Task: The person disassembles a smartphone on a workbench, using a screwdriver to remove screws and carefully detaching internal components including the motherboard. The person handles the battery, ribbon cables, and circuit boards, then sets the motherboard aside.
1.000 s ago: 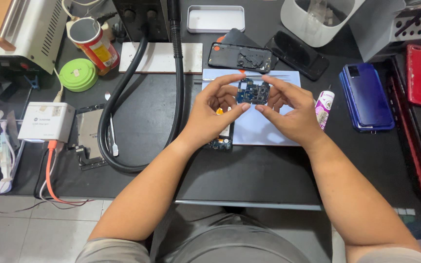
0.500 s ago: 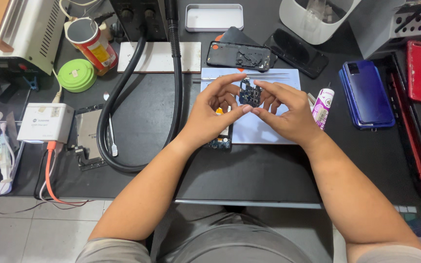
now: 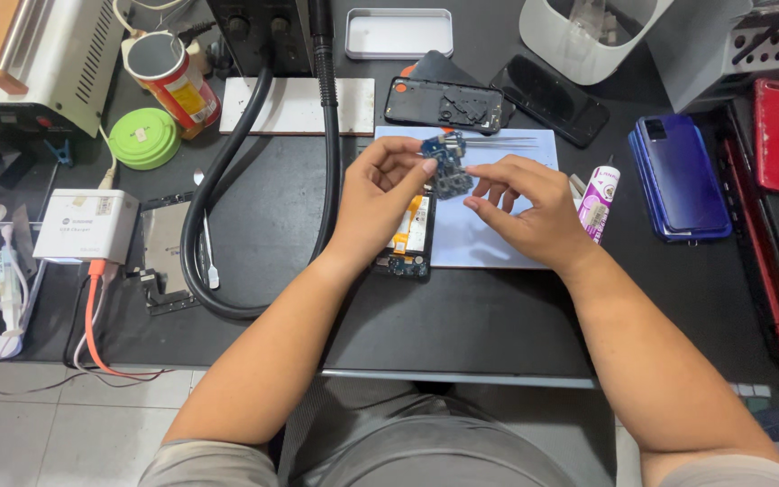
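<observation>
Together both hands (image 3: 462, 194) hold a blue circuit board (image 3: 444, 164).

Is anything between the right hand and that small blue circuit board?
Nothing visible. The blue circuit board is pinched in the left hand above the pale blue mat; the right hand reaches it directly, fingertips beside its edge.
</observation>
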